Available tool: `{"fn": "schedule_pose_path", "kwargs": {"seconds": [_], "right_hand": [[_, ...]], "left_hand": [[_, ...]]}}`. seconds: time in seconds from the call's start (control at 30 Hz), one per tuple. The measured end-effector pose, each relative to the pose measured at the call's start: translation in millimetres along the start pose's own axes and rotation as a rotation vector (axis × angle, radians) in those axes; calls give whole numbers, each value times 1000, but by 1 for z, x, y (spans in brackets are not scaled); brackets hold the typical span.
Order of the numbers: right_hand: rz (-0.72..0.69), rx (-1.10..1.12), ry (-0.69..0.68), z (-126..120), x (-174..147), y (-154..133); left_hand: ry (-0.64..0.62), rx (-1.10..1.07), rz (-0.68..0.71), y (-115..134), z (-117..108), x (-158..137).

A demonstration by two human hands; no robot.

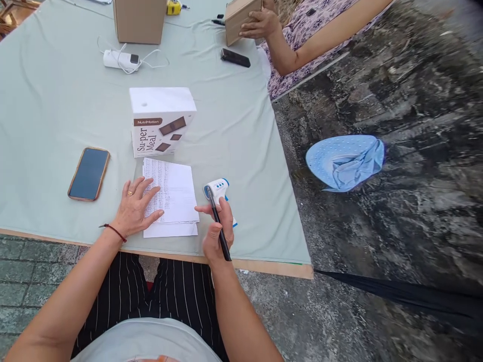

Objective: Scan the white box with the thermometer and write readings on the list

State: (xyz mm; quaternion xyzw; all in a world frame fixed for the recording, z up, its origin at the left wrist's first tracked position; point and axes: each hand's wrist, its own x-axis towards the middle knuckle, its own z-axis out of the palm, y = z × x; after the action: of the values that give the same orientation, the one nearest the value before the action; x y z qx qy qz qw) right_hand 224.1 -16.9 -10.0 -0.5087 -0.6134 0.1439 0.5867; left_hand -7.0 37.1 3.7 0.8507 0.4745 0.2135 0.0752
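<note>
The person's left hand (136, 208) lies on the left part of a stack of printed sheets (177, 193), its fingers spread wide and palm down. The stack sits near the front edge of the cloth-covered desk (249, 151), with a lower sheet peeping out at the near side. The right hand (218, 231) is just beyond the stack's right edge, its fingers closed around a black pen (218, 217) that points away from the body.

Closest in the way is a white and blue handheld thermometer (218, 187), partly hidden behind the right hand; whether the pen touches it I cannot tell. A white "Su-per Meal" box (162, 125) stands at the far end of the sheets, closing off that side; whether they touch is unclear. A phone (89, 173) lies left of the left hand, well apart.

Farther back are a white device (121, 59) with a loose cable, a tall brown carton (139, 21), a small yellow object (173, 7) and a black case (235, 58). At the far right corner a co-worker's hand (260, 23) holds a smaller cardboard box (238, 20). Off the desk, to the right, a light blue hat (347, 163) shows against dark, rough ground (415, 211).
</note>
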Motion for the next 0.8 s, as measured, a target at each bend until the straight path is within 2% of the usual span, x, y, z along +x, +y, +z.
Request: {"fn": "schedule_pose_path", "kwargs": {"seconds": [0.23, 0.33, 0.43, 0.63, 0.8], "right_hand": [[340, 104, -32, 24, 4, -6], [426, 180, -89, 30, 6, -1], [439, 233, -193, 31, 9, 0], [382, 70, -130, 37, 5, -2], [331, 5, -212, 38, 3, -6]], "left_hand": [[-67, 43, -9, 5, 1, 3], [-87, 37, -22, 7, 0, 5], [-110, 28, -40, 10, 0, 6], [-142, 3, -65, 15, 0, 8], [-148, 4, -80, 16, -1, 9]]}}
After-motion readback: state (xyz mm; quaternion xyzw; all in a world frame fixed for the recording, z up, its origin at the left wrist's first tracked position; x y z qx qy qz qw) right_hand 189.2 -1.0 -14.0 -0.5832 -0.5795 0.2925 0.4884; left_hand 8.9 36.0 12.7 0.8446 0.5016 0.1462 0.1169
